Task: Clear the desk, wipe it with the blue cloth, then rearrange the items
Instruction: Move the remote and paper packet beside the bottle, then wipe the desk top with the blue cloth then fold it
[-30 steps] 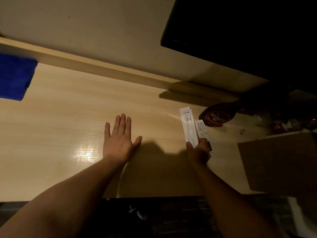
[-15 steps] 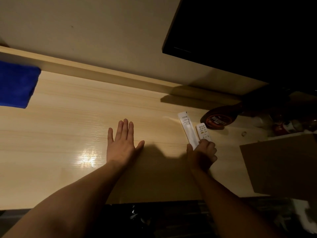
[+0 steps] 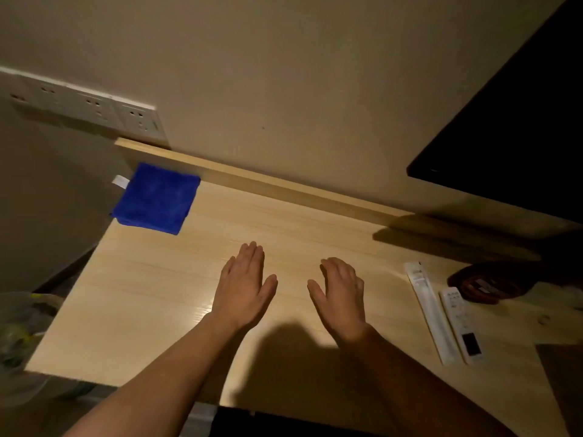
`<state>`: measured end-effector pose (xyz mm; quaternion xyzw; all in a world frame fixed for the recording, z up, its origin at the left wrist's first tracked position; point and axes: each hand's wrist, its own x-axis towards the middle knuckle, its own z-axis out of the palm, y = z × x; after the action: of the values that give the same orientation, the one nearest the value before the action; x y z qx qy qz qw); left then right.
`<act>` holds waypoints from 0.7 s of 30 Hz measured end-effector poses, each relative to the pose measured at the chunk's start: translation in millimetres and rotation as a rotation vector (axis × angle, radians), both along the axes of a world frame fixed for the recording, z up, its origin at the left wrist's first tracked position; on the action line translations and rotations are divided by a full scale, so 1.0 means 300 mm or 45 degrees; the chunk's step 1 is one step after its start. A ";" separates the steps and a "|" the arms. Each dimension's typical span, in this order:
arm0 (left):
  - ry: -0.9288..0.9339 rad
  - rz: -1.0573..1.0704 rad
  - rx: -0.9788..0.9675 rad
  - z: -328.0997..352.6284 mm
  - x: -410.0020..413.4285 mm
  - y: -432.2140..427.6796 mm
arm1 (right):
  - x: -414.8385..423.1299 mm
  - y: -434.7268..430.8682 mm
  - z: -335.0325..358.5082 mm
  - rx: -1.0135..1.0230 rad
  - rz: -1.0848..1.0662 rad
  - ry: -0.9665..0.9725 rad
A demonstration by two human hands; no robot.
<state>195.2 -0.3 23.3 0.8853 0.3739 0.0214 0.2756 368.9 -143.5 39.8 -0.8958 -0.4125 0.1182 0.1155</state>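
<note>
Wooden desk [image 3: 164, 298] is seen with both empty hands, left hand [image 3: 243, 290] and right hand [image 3: 340, 294], spread flat; blue cloth [image 3: 156, 198] lies folded at its far-left corner.

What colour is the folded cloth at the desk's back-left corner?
Solid blue, no pattern: the cloth has a small white tag at one corner. The head view shows it clearly.

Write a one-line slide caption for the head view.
Both empty hands, left hand and right hand, over the desk; blue cloth far left, remote right.
</note>
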 end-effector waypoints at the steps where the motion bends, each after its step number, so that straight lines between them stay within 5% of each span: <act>1: 0.008 0.040 0.014 0.012 -0.040 0.056 | -0.032 0.057 0.006 -0.012 0.048 0.035; 9: 0.061 0.281 0.126 0.039 -0.268 0.504 | -0.299 0.451 -0.008 -0.133 0.273 0.217; 21: 0.170 0.066 0.236 -0.073 -0.197 0.900 | -0.411 0.627 -0.152 -0.297 0.222 0.088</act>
<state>136.1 269.8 1.4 0.8964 0.4107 0.0041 0.1665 245.6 44.7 -5.7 -0.8592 -0.4682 0.2058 0.0142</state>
